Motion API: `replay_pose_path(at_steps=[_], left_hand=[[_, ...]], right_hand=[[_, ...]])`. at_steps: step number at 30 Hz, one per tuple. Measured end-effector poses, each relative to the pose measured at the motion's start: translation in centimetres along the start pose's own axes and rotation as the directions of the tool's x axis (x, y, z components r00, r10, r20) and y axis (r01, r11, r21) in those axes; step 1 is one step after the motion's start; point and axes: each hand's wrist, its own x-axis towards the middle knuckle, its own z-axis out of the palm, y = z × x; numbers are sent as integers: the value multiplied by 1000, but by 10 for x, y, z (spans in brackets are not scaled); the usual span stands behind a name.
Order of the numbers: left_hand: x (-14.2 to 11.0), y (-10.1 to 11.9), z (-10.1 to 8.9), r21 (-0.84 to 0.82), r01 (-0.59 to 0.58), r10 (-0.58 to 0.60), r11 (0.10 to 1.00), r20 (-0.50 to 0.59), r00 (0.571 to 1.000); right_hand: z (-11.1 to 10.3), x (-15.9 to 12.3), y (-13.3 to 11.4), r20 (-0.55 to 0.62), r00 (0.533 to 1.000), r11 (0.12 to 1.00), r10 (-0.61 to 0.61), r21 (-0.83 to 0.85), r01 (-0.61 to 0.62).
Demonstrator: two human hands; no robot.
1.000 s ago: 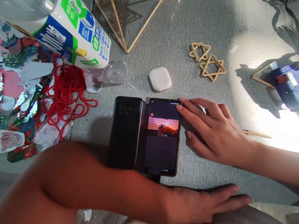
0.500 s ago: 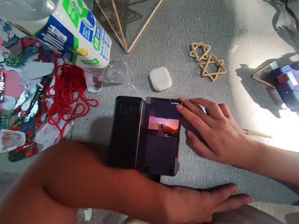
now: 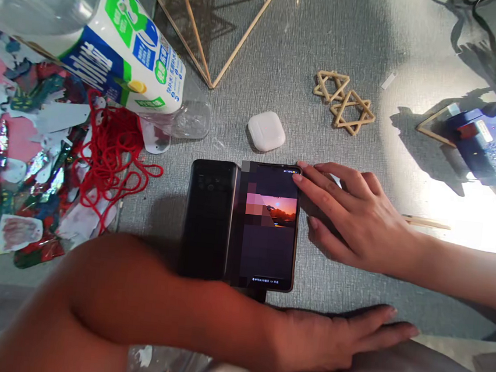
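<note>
My right hand [image 3: 352, 216] lies on the grey tabletop with its fingers stretched out. Its index fingertip touches the upper right edge of a smartphone [image 3: 268, 252], whose lit screen shows a sunset picture; part of that phone is blurred out. Across the front reaches my left forearm, ending in my left hand [image 3: 325, 342], which rests palm down near the table's front edge with fingers extended and nothing visible in it. A second, black phone-like device [image 3: 207, 223] sits just left of the lit phone, its lower end beside my forearm. Above both lies a white earbud case [image 3: 267, 131].
At left, a large plastic bottle [image 3: 126, 40] lies over foil and paper scraps [image 3: 19, 234] and tangled red cord [image 3: 111, 149]. Behind are a wooden stick frame [image 3: 245, 31] and two small stick stars [image 3: 353, 110]. A blue glue gun [image 3: 476, 135] stands right.
A line of light text now shows near the bottom of the phone screen, and the sunset picture looks slightly different. Both hands have stayed where they were.
</note>
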Motion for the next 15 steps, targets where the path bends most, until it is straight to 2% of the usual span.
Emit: replay_pose_path(at_steps=[1, 2, 4, 6, 7, 8, 10, 11, 13, 15], left_hand=[[0, 1, -1, 224, -50, 27, 973, 104, 994], [0, 4, -1, 430, -111, 8, 896, 234, 972], [1, 11, 1, 669, -258, -126, 697, 469, 874], [1, 19, 4, 716, -367, -235, 594, 590, 772], [2, 21, 5, 711, -396, -255, 581, 621, 741], [2, 23, 6, 703, -411, -255, 580, 637, 728], [3, 23, 6, 696, -443, -227, 566, 648, 727], [3, 22, 6, 698, -471, -179, 539, 642, 745], [5, 18, 5, 732, -527, -6, 431, 587, 810], [9, 14, 7, 791, -527, 170, 311, 500, 849]], right_hand=[[0, 0, 0, 0, 1000, 1000, -2, -2, 2], [0, 0, 0, -1, 1000, 1000, -1, -4, 1], [0, 0, -1, -1, 1000, 1000, 2, -6, -2], [0, 0, -1, -2, 1000, 1000, 4, -6, -5], [0, 0, -1, -3, 1000, 1000, 5, -5, -5], [0, 0, -1, -2, 1000, 1000, 4, -3, -4], [1, 0, -1, -1, 1000, 1000, 3, 4, -3], [1, 0, -1, 0, 1000, 1000, 4, 9, -4], [1, 0, -1, 3, 1000, 1000, 7, 18, -7], [1, -1, -1, 3, 1000, 1000, 7, 19, -7]])
